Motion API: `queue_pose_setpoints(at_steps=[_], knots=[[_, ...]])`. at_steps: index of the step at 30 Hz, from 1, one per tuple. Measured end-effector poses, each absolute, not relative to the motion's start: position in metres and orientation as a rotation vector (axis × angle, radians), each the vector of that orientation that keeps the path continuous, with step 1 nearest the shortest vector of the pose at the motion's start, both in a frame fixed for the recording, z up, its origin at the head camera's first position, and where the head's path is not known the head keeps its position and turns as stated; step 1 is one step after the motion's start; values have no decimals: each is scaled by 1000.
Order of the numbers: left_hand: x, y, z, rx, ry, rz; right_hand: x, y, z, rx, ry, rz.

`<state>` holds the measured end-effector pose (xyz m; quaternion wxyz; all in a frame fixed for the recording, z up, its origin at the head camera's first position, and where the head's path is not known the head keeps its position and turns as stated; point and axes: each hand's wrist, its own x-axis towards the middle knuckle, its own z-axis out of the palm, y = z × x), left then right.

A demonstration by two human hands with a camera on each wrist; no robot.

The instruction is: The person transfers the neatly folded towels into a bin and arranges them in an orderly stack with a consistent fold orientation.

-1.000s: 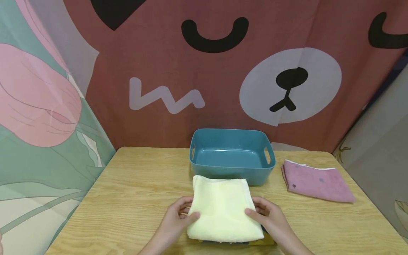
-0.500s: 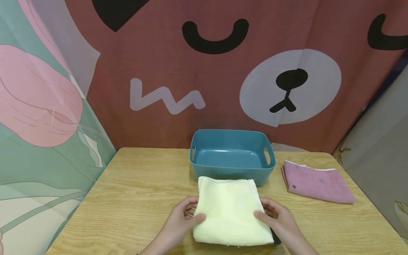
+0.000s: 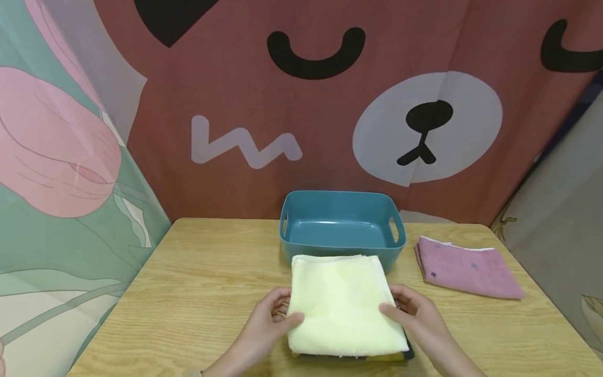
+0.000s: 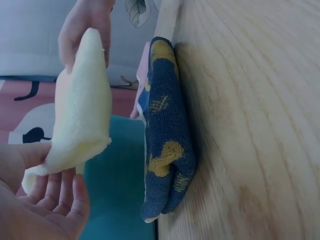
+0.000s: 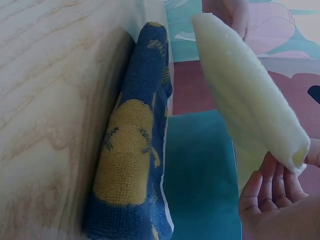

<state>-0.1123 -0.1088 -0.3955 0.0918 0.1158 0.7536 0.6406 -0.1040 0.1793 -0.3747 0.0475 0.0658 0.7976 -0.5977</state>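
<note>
As I look on from the room, two hands are nearest the person, each grasping the same pale yellow towel. The left hand pinches its edge at 9 o'clock and the right hand pinches it at 3 o'clock. On each side the thumb lies on the upper face while the other fingers curl behind and under, so the cloth sits between thumb and fingers. That one towel, folded into a thick pad with a rounded near edge, is held up in the air.

Below it, and apart from it in both wrist views, one folded navy-and-mustard towel lies on the wooden table; from the head view only strips of it peep out, around 5 and 6 o'clock. Out at 2 o'clock lies one folded pink towel with small stars and a white edge, which makes three towels altogether.

Straight ahead at 12 o'clock stands one teal plastic basket, two handle slots showing in its ends, the raised towel hiding part of its front wall. Farthest off hang a reddish-brown bear-print curtain at 12 o'clock, a tulip-print curtain at 10 and a pale curtain around 2.
</note>
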Motion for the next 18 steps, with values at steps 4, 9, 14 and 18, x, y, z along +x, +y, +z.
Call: queue_pose_setpoints(at_steps=[4,9,14,18], knots=[[-115,-107,-394,363,2251,1907,-106,181,-372,191,2459,-1813],[-120,-103,-392,378,2280,1919,-111,182,-369,175,2452,-1857],[-126,-100,-388,351,2279,1941,-116,185,-365,147,2450,-1875],[-132,-99,-384,325,2279,1963,-122,187,-363,102,2468,-1885]])
